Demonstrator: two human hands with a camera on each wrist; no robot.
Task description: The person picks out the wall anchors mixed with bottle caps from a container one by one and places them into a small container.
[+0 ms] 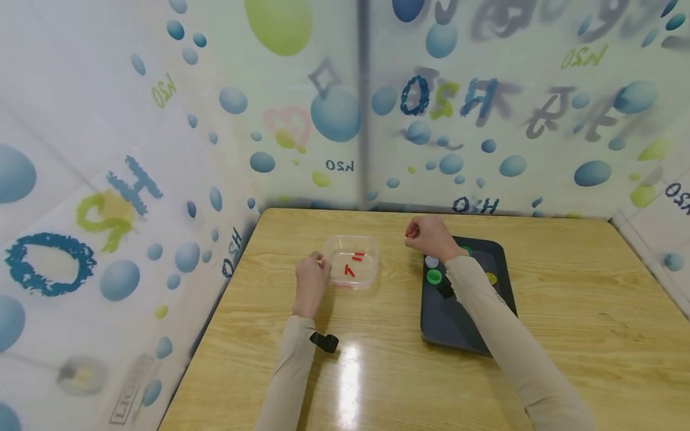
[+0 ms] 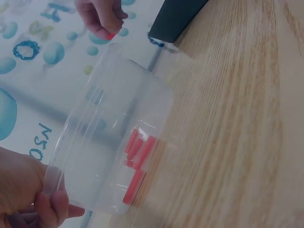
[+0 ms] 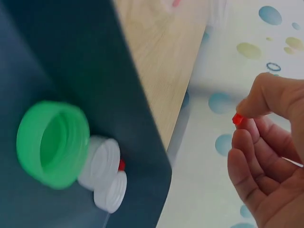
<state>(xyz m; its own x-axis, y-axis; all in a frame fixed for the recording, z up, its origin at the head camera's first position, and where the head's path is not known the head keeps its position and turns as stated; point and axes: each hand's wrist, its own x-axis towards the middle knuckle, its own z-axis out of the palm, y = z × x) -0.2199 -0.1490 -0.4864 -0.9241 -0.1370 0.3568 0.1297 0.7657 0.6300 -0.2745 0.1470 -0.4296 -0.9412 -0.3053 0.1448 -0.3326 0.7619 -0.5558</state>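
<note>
My left hand [image 1: 311, 281] holds the rim of a clear plastic container [image 2: 76, 137] at its left side, thumb and fingers curled at the edge. Several short red sticks [image 2: 134, 186] lie on the container's bottom. To the right, my right hand [image 1: 431, 237] is raised near the far left corner of a dark tray [image 1: 447, 329]. Thumb and fingertips pinch a small red piece [image 3: 237, 119], most of it hidden by the fingers. In the tray, a green bottle cap [image 3: 80, 142] stands beside white caps [image 3: 111, 192], with a bit of red [image 3: 122, 165] behind them.
A yellow cap [image 1: 491, 278] lies farther right in the tray, partly behind my right forearm. The wooden table [image 1: 388, 371] meets a printed curtain [image 1: 485, 149] at its back edge. Bare tabletop separates container and tray.
</note>
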